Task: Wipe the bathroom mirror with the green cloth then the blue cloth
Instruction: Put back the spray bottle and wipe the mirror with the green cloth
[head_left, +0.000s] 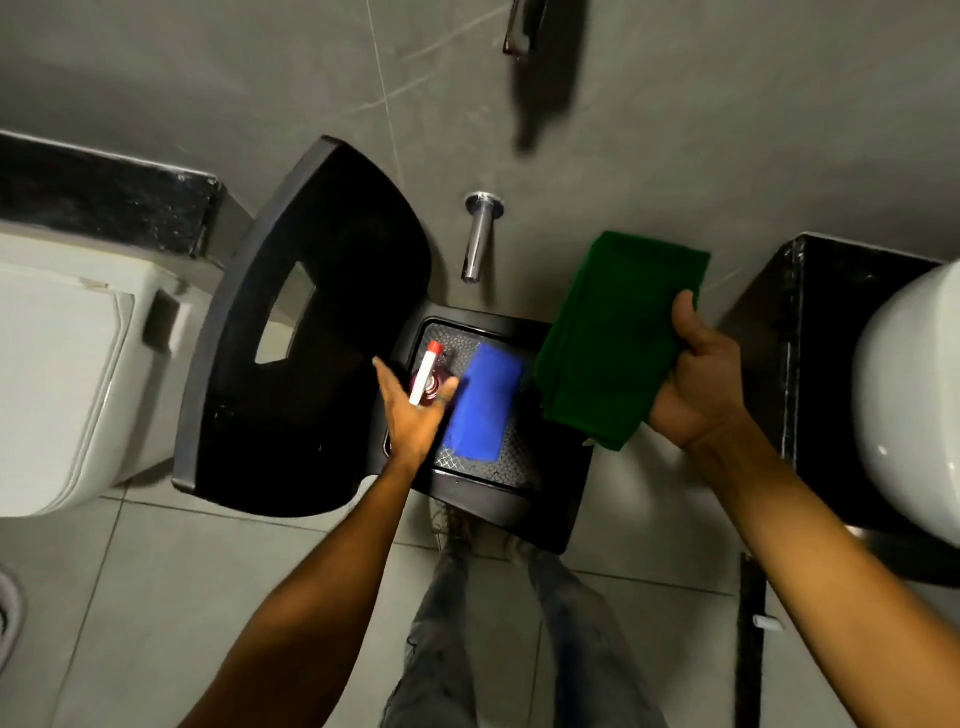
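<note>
Holding the green cloth (613, 338) in my right hand (698, 374), I am gripping it by its right edge, thumb on top and fingers underneath; it is hanging folded above the right side of the black tray (550, 499). The fabric is looking thick, napped and soft, folded into a long rectangle with one layered edge showing on the left.

The blue cloth (485, 402) is lying flat inside the tray, a smaller folded rectangle of similar plush weave, untouched. Just left of it a spray bottle (428, 376) is lying on its side, with a white neck, a red tip and a dark reddish body. My left hand (415, 410) is reaching over it with fingers spread and closing on nothing; whether the fingertips are touching the bottle I cannot tell.

The tray floor is showing a patterned, mesh-like grey liner inside a smooth matte black rim. A black stool (311, 332) with a cut-out handle slot is standing to the left, a chrome spout (478, 239) on the far wall.

Judgement: I am at the gathering stage; no wiping is under way, and the mirror is not in view. The next move is calling for the left hand to close round the bottle, if spray is wanted, then both hands to rise to the mirror.
</note>
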